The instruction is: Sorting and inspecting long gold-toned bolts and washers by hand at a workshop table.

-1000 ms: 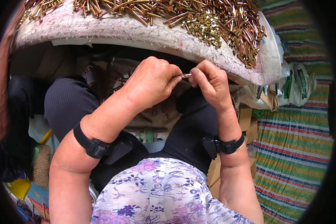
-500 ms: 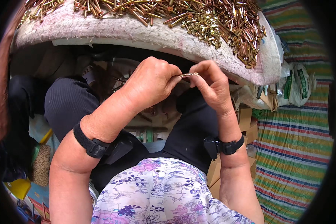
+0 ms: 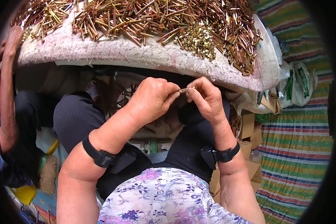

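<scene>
Just below the near edge of the cloth-covered table, my left hand [image 3: 153,98] pinches a thin gold-brown screw [image 3: 183,90] between thumb and fingertips. At the screw's other end are the thumb and curled fingers of my right hand [image 3: 206,99], closed on it. Whether a small part sits on that end is too small to tell. A large heap of long gold and copper-coloured screws [image 3: 138,20] covers the table, with a mound of small shiny gold pieces [image 3: 197,42] at its near right side.
The padded table edge [image 3: 138,52] curves just beyond my hands. Another person's arm [image 3: 8,89] reaches the table at the left. Cardboard boxes [image 3: 247,125], white sacks [image 3: 302,84] and striped sheeting [image 3: 291,149] are on the right. Loose screws lie beneath the table.
The view has shifted, so more of the heap shows and my hands appear lower. Both hands stay closed at the screw. The other person's hand has come into view at the left table edge.
</scene>
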Demonstrator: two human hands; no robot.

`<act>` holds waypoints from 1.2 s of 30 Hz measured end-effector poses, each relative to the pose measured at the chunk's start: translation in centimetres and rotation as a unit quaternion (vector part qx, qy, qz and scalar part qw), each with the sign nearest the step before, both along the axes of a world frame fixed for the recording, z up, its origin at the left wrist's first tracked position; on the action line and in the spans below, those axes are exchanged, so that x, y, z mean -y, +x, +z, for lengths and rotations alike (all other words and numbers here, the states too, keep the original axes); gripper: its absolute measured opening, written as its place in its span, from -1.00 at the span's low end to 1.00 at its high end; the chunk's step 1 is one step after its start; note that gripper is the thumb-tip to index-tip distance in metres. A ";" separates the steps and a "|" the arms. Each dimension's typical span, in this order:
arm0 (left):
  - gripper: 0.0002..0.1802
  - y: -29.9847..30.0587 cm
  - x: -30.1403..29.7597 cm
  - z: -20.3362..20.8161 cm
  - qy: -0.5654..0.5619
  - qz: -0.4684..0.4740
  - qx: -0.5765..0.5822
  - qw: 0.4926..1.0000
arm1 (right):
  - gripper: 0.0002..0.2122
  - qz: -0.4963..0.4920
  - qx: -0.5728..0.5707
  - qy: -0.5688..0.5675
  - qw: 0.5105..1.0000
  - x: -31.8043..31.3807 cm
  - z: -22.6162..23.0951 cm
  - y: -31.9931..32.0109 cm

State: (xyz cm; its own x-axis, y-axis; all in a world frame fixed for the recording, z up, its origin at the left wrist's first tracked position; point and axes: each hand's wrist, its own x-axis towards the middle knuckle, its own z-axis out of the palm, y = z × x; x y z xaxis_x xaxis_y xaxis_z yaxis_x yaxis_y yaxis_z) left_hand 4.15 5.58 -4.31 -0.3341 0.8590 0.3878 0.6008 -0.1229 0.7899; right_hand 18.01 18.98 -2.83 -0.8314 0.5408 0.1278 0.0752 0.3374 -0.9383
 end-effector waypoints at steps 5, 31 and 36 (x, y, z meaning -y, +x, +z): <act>-0.87 0.2 -0.7 -0.1 -0.002 -0.021 -0.012 1.000 | -0.87 0.036 0.011 0.063 0.997 -1.0 -0.5 0.8; -0.82 -5.0 -6.4 1.6 -0.064 0.314 -0.210 0.924 | -0.90 -0.257 0.036 0.389 0.884 -14.2 3.2 1.8; -0.81 -4.7 -5.7 1.7 -0.051 0.302 -0.200 0.931 | -0.82 -0.258 0.230 0.447 0.825 -17.2 2.4 -0.7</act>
State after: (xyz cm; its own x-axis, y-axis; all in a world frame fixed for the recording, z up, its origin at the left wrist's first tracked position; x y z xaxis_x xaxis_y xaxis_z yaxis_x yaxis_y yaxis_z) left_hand -0.57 11.24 -2.64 -0.6149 0.5997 0.5122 0.7842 0.3963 0.4775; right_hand 17.28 36.16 -0.39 -0.5917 0.6985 0.4026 0.7046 0.6907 -0.1629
